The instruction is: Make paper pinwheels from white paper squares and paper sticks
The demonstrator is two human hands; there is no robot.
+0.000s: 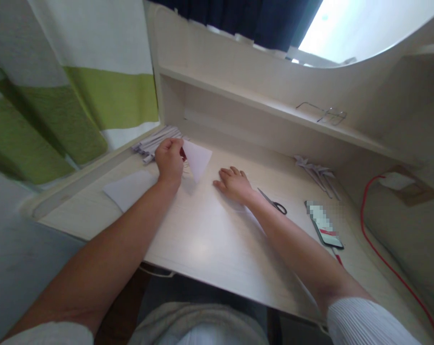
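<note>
My left hand (169,157) is raised over the left part of the desk, its fingers closed on a corner of a white folded paper triangle (198,158). The triangle's point hangs downward, clear of the desktop. Something small and dark red shows beside those fingers, too hidden to name. My right hand (234,184) lies palm down on the desk with fingers spread. A thin pale edge shows beneath its wrist; I cannot tell what it is. Scissors (274,202) with black handles lie just right of that wrist. White sheets of paper (130,188) rest partly behind my left forearm.
Behind my left hand lies a pile of rolled paper sticks (166,135). Folded paper pieces on stems (317,172) lie at the back right. A phone (324,225) is plugged in near a red cable (364,211). Glasses (328,115) sit on the shelf (238,98).
</note>
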